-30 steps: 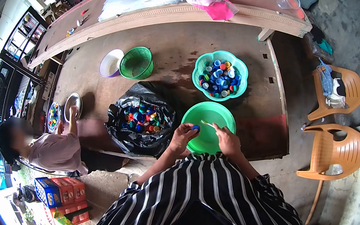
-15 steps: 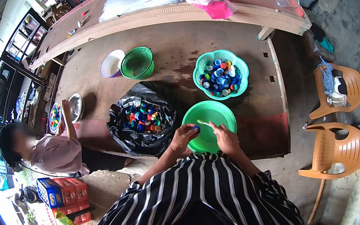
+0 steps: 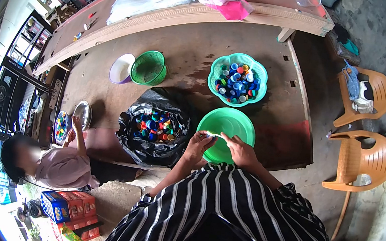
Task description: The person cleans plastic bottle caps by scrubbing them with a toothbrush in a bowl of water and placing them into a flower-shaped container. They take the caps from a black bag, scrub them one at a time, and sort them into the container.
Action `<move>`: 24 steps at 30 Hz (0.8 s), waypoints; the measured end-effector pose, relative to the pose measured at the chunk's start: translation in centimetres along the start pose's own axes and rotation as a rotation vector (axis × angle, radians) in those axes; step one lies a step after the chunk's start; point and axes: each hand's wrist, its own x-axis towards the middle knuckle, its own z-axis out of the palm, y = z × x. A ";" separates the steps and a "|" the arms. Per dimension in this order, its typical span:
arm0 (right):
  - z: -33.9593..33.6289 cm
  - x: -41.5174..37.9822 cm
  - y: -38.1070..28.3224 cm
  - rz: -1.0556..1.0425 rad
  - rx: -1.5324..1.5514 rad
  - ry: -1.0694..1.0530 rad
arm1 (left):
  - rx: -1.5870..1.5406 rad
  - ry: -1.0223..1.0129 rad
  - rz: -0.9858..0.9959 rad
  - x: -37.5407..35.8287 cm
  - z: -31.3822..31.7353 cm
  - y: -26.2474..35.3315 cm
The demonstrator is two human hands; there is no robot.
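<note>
Over the green basin (image 3: 227,117), my left hand (image 3: 197,146) is closed on a small bottle cap (image 3: 210,137), blue in the earlier view and mostly covered now. A pale green toothbrush (image 3: 218,135) is pinched in my right hand (image 3: 242,153), its head against the cap. Just beyond the basin stands a turquoise scalloped basket (image 3: 215,66) with many coloured caps in it. To the left, a black plastic bag (image 3: 181,118) lies open around more mixed caps (image 3: 154,125).
A green basket (image 3: 158,58) and a white bucket (image 3: 120,69) stand farther back. At the left, another person (image 3: 66,165) reaches toward a tray of caps (image 3: 61,127) beside a metal bowl (image 3: 82,115). Orange chairs (image 3: 363,157) stand to the right.
The toothbrush has moved left, its head now on the cap in my left hand. The other person's hands have shifted beside the tray of caps.
</note>
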 end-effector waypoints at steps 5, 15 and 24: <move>-0.2 -0.1 0.6 0.123 -0.051 -0.009 | 0.132 0.075 -0.008 0.5 0.6 -0.2; -0.3 0.2 -0.7 -0.060 0.010 -0.004 | 0.100 0.039 0.096 -0.4 1.3 0.6; 4.2 -0.2 5.5 0.020 -0.542 -0.032 | 0.098 0.069 -0.005 -0.5 0.6 0.1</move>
